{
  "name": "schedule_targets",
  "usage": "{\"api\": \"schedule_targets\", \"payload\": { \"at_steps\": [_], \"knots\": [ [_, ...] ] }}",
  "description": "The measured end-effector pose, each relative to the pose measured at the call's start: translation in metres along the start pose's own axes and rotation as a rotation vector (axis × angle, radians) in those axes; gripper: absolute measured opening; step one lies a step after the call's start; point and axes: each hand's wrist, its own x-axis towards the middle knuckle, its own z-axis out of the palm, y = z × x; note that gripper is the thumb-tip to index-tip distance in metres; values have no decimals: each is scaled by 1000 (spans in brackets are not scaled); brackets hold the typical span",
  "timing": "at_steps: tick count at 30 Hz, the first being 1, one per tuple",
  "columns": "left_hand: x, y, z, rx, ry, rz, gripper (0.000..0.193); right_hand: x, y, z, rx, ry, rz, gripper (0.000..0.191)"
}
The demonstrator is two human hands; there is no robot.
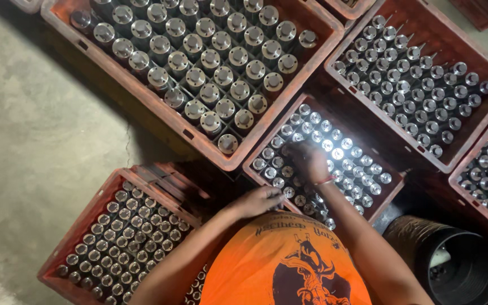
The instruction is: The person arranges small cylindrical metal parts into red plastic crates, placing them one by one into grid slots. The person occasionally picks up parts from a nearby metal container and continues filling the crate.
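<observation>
Over a red crate [253,151] of upright metal cylinders [347,159], both hands' grips cannot be told.

The pins [334,153] in the middle crate [255,159] are seen to be polished metal, their flat ends glaring under the light. The larger cylinders [210,59] are likewise bright, smooth metal. The crates are made of reddish plastic, dulled and scuffed. The floor [40,124] is rough, matt concrete, cracked in places. The shirt [289,265] is matt orange cloth. The tube [464,271] appears dark and ribbed inside.
</observation>
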Motion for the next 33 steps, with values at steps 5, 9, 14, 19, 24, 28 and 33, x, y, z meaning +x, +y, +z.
{"api": "schedule_targets", "payload": {
  "at_steps": [5, 9, 14, 19, 24, 28, 33],
  "knots": [
    [-25, 18, -7, 150, 3, -19, 31, -14, -6, 23, -70, 14, -97, 16],
    [-45, 22, -12, 196, 48, 117, 24, -35, -19, 14, 59, -97, -29, 31],
    [-39, 7, -12, 190, 129, 179, 21, -29, -28, -1, -371, -120, -12, 31],
    [-21, -17, -10, -93, 148, 26, 21, -51, -30, -11, 392, -240, 97, 24],
    [2, -25, 4, -350, 156, -100, 16, -72, -31, -20, 746, -418, 405, 16],
    [12, -17, 3, -310, 145, -122, 24, -56, -30, -35, 718, -538, 489, 14],
    [11, -10, -3, -10, 109, -4, 25, -11, -11, -36, 333, -354, 784, 15]
  ]
}}
